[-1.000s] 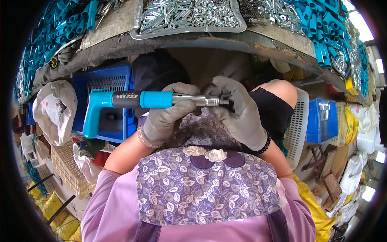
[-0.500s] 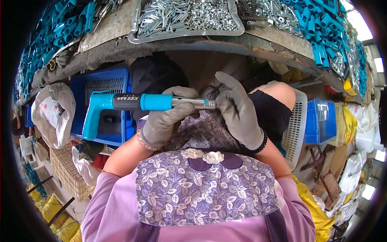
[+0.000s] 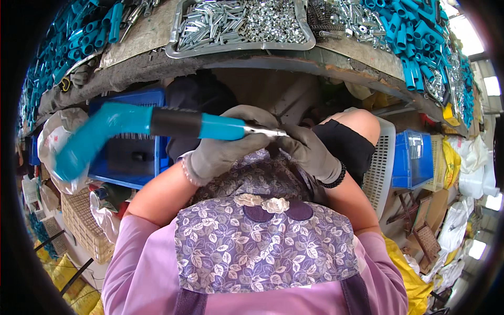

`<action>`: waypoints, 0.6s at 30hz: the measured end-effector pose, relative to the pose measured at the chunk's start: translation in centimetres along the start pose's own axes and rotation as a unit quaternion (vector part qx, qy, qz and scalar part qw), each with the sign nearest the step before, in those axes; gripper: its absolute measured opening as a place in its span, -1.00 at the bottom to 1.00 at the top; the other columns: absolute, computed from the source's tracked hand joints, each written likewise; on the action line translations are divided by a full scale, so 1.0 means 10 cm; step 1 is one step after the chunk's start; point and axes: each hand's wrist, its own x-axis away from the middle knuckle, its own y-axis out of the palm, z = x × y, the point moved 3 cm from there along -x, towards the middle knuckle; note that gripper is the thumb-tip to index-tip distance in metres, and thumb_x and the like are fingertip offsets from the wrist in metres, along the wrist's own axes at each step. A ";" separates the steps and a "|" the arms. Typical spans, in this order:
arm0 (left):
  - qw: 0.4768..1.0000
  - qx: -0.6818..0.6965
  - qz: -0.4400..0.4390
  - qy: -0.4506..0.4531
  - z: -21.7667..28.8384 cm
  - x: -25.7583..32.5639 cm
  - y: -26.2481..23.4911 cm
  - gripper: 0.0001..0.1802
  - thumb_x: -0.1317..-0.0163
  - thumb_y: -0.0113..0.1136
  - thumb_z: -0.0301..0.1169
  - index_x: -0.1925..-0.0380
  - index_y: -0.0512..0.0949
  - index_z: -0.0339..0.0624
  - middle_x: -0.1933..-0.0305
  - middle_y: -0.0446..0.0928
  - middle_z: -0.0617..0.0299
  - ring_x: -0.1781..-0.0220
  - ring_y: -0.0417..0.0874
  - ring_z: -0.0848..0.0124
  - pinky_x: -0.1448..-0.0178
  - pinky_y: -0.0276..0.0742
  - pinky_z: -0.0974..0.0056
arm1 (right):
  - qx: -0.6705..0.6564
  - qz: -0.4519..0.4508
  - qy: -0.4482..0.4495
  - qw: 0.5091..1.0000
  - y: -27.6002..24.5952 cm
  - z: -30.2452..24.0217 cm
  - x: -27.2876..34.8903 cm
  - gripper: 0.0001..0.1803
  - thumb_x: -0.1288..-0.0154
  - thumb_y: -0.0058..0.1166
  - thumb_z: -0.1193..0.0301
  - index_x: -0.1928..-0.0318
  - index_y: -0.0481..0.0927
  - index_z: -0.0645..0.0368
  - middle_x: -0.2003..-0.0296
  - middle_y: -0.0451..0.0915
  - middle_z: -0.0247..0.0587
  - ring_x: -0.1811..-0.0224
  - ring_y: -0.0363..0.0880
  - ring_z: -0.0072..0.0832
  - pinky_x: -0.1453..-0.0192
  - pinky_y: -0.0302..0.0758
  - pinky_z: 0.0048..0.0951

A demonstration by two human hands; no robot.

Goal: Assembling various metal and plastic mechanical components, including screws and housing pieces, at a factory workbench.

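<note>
A turquoise pistol-handled tool point(image 3: 223, 127) with a black middle band lies across my lap, its bent handle out to the left and blurred. My gloved left hand point(image 3: 228, 152) is closed around the front of it, near the bright metal barrel point(image 3: 265, 131). At the barrel's end, the fingers of my gloved right hand point(image 3: 310, 155) are pressed together on the tip. Whether those fingers also hold a small loose part is hidden.
Ahead, a bench point(image 3: 136, 65) bears a grey tray point(image 3: 241, 51) of metal pins and small nuts. Dark springs point(image 3: 323, 23) and turquoise sleeves point(image 3: 412, 31) lie beside it. Blue bins point(image 3: 123, 173) stand left and right below, with a white slotted crate point(image 3: 380, 163) by my right knee.
My right hand has closed onto the barrel tip; its fingers were raised and spread before. The tool has turned slightly, its handle swinging left, and the barrel end tilts down toward me.
</note>
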 end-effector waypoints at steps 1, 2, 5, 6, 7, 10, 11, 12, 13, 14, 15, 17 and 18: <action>0.977 -0.205 -0.034 0.055 0.00 -0.13 -0.03 -0.81 -0.27 0.32 -0.44 0.13 0.64 -0.18 0.12 0.66 0.22 0.11 0.65 0.46 0.00 0.57 0.32 | -0.016 0.026 -0.031 0.999 -0.05 0.09 0.01 -0.49 -0.55 -0.13 -0.01 -0.08 0.55 0.18 0.20 0.59 -0.11 0.22 0.55 -0.41 0.09 0.47 -0.35; 0.977 -0.204 -0.029 0.056 -0.04 -0.23 -0.13 -0.81 -0.27 0.32 -0.44 0.13 0.64 -0.18 0.12 0.66 0.22 0.11 0.65 0.46 0.00 0.57 0.32 | -0.048 0.062 0.020 0.997 -0.16 0.00 0.00 -0.42 -0.58 -0.23 -0.05 -0.15 0.51 0.22 0.14 0.60 -0.09 0.18 0.57 -0.37 0.07 0.49 -0.33; 0.797 -0.597 -0.063 0.071 -0.11 -0.50 -0.27 -0.74 -0.10 0.38 -0.21 0.21 0.68 0.03 0.11 0.65 0.12 0.10 0.71 0.18 0.01 0.61 0.11 | -0.405 0.087 0.105 0.904 -0.73 -0.38 0.22 -0.35 -0.53 -0.12 0.04 -0.33 0.35 0.35 -0.03 0.59 0.06 0.00 0.65 -0.27 0.08 0.59 -0.41; 0.686 -0.723 -0.078 -0.012 -0.11 -0.59 -0.29 -0.69 0.01 0.43 -0.23 0.23 0.67 0.01 0.18 0.63 0.13 0.09 0.67 0.11 0.02 0.59 0.04 | -0.452 0.101 0.113 0.879 -0.82 -0.62 0.25 -0.35 -0.46 0.07 0.13 -0.33 0.34 0.37 -0.01 0.60 0.10 0.04 0.68 -0.31 0.15 0.61 -0.50; 0.674 -0.728 -0.114 -0.043 -0.19 -0.68 -0.34 -0.63 0.02 0.43 -0.20 0.16 0.66 0.00 0.15 0.63 0.10 0.06 0.67 0.09 -0.01 0.59 0.03 | -0.318 0.068 0.171 0.930 -0.90 -0.75 0.24 -0.38 -0.41 0.11 0.19 -0.30 0.36 0.37 0.09 0.63 0.02 0.18 0.68 -0.37 0.23 0.59 -0.52; 0.669 -0.726 -0.136 -0.082 -0.41 -0.77 -0.41 -0.60 -0.07 0.37 -0.16 0.09 0.63 -0.03 0.11 0.63 0.04 -0.01 0.67 0.07 -0.06 0.59 0.02 | -0.138 0.063 0.239 0.959 -0.87 -0.69 0.14 -0.46 -0.36 0.14 0.30 -0.23 0.41 0.36 0.29 0.63 -0.12 0.41 0.64 -0.49 0.38 0.54 -0.56; 0.672 -0.724 -0.125 -0.087 -0.47 -0.81 -0.42 -0.63 -0.17 0.31 -0.14 0.07 0.62 -0.03 0.09 0.63 0.01 -0.04 0.68 0.07 -0.07 0.59 0.03 | -0.098 0.098 0.248 0.959 -0.85 -0.63 0.11 -0.52 -0.35 0.13 0.34 -0.18 0.44 0.35 0.37 0.61 -0.18 0.50 0.60 -0.55 0.45 0.51 -0.57; 0.677 -0.719 -0.128 -0.089 -0.52 -0.85 -0.44 -0.63 -0.17 0.31 -0.14 0.07 0.62 -0.03 0.09 0.63 0.01 -0.04 0.68 0.07 -0.07 0.59 0.03 | -0.097 0.098 0.255 0.957 -0.83 -0.57 0.06 -0.52 -0.35 0.13 0.34 -0.18 0.44 0.35 0.37 0.61 -0.18 0.50 0.60 -0.55 0.45 0.51 -0.57; 0.686 -0.713 -0.090 -0.109 -0.56 -0.90 -0.50 -0.59 -0.20 0.28 -0.12 0.00 0.60 -0.04 0.05 0.62 -0.03 -0.06 0.67 0.05 -0.09 0.59 0.03 | -0.048 0.103 0.286 0.952 -0.83 -0.49 -0.01 -0.56 -0.35 0.13 0.34 -0.14 0.46 0.34 0.40 0.59 -0.20 0.52 0.58 -0.55 0.48 0.49 -0.55; 0.694 -0.706 -0.051 -0.130 -0.60 -0.95 -0.59 -0.54 -0.22 0.26 -0.09 -0.06 0.57 -0.05 0.02 0.61 -0.07 -0.08 0.66 0.04 -0.11 0.59 0.03 | 0.000 0.104 0.314 0.944 -0.84 -0.42 -0.11 -0.60 -0.35 0.14 0.35 -0.09 0.47 0.32 0.42 0.57 -0.21 0.54 0.56 -0.55 0.50 0.47 -0.53; 0.719 -0.686 -0.023 -0.109 -0.66 -0.98 -0.74 -0.55 -0.24 0.23 -0.07 0.00 0.62 -0.13 0.04 0.63 -0.10 -0.05 0.67 0.01 -0.12 0.59 0.01 | 0.033 0.094 0.356 0.929 -0.83 -0.38 -0.23 -0.65 -0.34 0.15 0.35 -0.03 0.47 0.30 0.43 0.57 -0.20 0.55 0.56 -0.53 0.52 0.48 -0.51; 0.739 -0.660 -0.037 -0.134 -0.75 -1.02 -0.93 -0.56 -0.25 0.21 -0.06 0.06 0.64 -0.17 0.06 0.64 -0.13 -0.04 0.68 0.00 -0.12 0.58 0.00 | 0.011 0.090 0.380 0.920 -0.90 -0.01 -0.35 -0.65 -0.34 0.16 0.34 -0.01 0.47 0.30 0.44 0.56 -0.20 0.55 0.56 -0.52 0.53 0.48 -0.50; 0.753 -0.639 -0.050 -0.150 -0.76 -1.04 -0.97 -0.56 -0.26 0.20 -0.05 0.12 0.67 -0.21 0.08 0.65 -0.16 -0.02 0.68 -0.02 -0.12 0.58 -0.01 | -0.011 0.092 0.397 0.913 -0.93 0.20 -0.36 -0.65 -0.34 0.17 0.32 0.01 0.46 0.30 0.44 0.56 -0.20 0.56 0.56 -0.51 0.54 0.48 -0.48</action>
